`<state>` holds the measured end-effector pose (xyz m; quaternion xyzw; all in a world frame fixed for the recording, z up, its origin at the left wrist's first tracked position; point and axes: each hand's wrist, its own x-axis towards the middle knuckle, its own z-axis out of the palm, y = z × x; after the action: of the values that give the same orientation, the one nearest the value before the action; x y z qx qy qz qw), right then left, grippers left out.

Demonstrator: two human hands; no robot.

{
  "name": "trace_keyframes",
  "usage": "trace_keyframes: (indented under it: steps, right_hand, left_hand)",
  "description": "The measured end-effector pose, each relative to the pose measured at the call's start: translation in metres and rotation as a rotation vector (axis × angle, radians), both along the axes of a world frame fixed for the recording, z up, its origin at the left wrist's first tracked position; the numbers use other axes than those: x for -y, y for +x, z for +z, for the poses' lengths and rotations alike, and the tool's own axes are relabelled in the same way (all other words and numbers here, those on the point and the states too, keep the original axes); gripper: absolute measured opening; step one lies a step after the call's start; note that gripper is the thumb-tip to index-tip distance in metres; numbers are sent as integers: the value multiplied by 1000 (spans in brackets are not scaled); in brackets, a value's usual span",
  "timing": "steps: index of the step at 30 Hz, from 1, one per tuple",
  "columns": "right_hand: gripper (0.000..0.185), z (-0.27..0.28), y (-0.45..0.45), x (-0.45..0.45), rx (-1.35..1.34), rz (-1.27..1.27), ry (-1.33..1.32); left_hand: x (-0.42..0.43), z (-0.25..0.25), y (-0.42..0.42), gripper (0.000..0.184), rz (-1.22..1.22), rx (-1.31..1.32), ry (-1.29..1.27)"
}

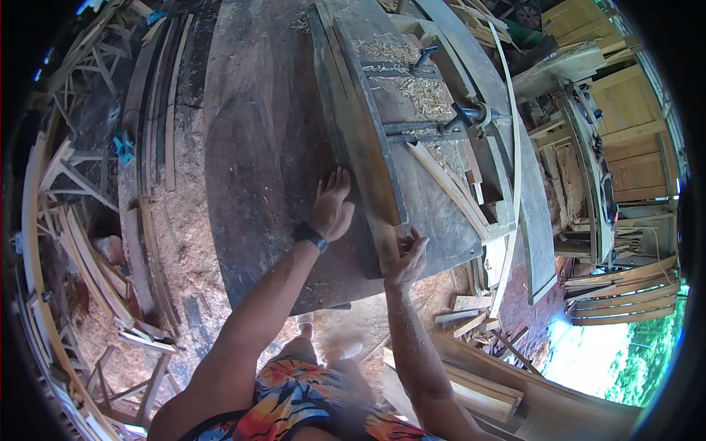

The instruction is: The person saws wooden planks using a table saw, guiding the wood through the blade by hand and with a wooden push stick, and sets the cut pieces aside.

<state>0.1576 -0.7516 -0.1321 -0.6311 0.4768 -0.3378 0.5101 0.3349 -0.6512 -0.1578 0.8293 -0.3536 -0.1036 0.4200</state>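
A long wooden board (368, 162) lies along a dark fence (371, 121) on the large worn worktable (254, 140). My left hand (333, 206), with a dark band on its wrist, rests against the board's left side, fingers extended and pointing away from me. At the board's near end is my right hand (409, 259), its palm at the end and its fingers apart and raised. The fingertips of my right hand stand near the fence's near corner. Wood shavings (423, 95) lie to the right of the fence, around two clamps (463, 117).
A thin strip (512, 176) runs along the table's right side. Offcuts (471, 303) lie on the floor at the near right, beside large wooden panels (471, 367). Stacked curved pieces and frames (88, 250) stand at the left over sawdust. Another bench (592, 184) stands at the right.
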Motion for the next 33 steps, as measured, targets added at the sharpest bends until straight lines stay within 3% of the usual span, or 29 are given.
trace_keyframes:
  steps: [8, 11, 16, 20, 25, 28, 31, 33]
  right_hand:
    - [70, -1, 37, 5, 118, -28, -44]
    - [62, 0, 57, 6, 192, -59, -185]
    - [63, -1, 75, 10, 382, -66, -26]
    - [65, 2, 74, 9, 281, -58, -93]
    - [66, -1, 80, 16, 222, -19, -135]
    - [67, 0, 61, 40, 150, 254, -201]
    - [50, 8, 21, 114, -4, 407, -282]
    - [53, 29, -13, 155, -569, 283, -805]
  left_hand:
    - [17, -2, 35, 66, 61, 53, 34]
    - [22, -2, 51, 66, 69, 65, 56]
    - [24, 8, 62, 68, 43, -20, 74]
    - [-16, 13, -14, 72, -89, -40, 39]
    - [-30, 2, -75, 59, -100, 185, 1]
    - [-21, 1, -84, 55, -31, 252, 70]
    - [-17, 3, -87, 54, -1, 347, 186]
    - [-16, 4, -89, 55, 12, 375, 273]
